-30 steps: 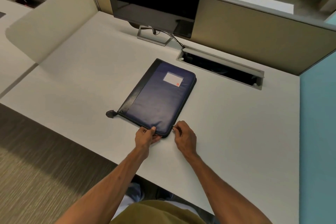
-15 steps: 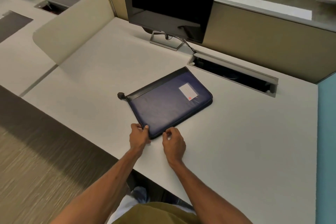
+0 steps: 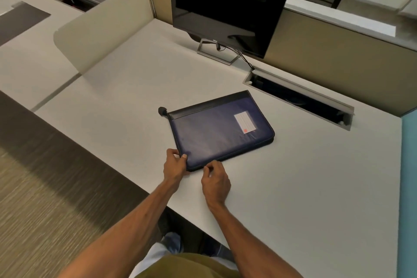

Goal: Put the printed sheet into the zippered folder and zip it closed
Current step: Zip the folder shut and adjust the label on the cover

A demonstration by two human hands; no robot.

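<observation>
A dark blue zippered folder with a black spine strip and a white label lies flat and shut on the white desk. My left hand grips its near left corner, thumb on top. My right hand sits at the folder's near edge just right of that corner, its thumb and forefinger pinched together at the zip line; the zipper pull itself is too small to see. No printed sheet is in sight.
A black monitor on a metal stand is at the back of the desk. An open cable tray runs behind the folder. A beige divider borders the left side, a partition wall the back.
The folder has turned clockwise on the desk, its long side now facing me. Both hands stayed at the near corner, and the view shifted left.
</observation>
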